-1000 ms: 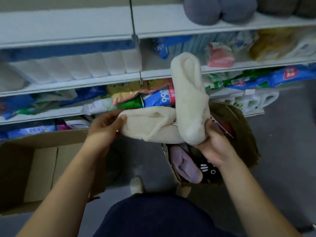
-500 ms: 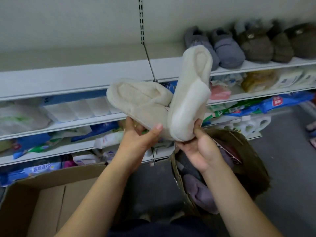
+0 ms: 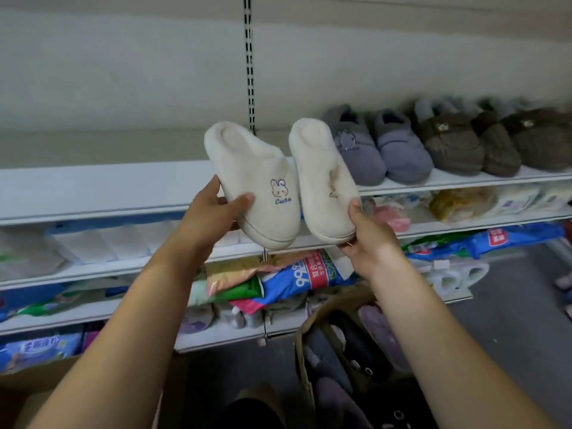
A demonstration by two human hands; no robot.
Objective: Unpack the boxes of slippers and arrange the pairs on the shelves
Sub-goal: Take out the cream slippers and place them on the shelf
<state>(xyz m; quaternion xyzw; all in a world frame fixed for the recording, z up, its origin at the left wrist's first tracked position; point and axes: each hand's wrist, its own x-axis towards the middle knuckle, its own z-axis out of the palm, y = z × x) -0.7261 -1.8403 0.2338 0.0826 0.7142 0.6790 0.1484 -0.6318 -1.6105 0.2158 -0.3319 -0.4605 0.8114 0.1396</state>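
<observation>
Left slipper (image 3: 253, 187) beside right slipper (image 3: 323, 181), dead centre; shelved pairs (image 3: 433, 147) at two o'clock (on the top shelf (image 3: 93, 187)); box (image 3: 301, 351) at five o'clock.

1. Fleecy matt cloth is seen on the cream slippers (image 3: 257, 184) gripped by the left hand (image 3: 213, 218) and right hand (image 3: 368, 239).
2. Right of the right hand, grey slippers (image 3: 380, 150) are covered in soft matt cloth, brown slippers (image 3: 464, 144) in rougher cloth.
3. Below the hands, packets (image 3: 303, 274) are wrapped in glossy plastic; the box (image 3: 301, 342) is made of matt cardboard.
</observation>
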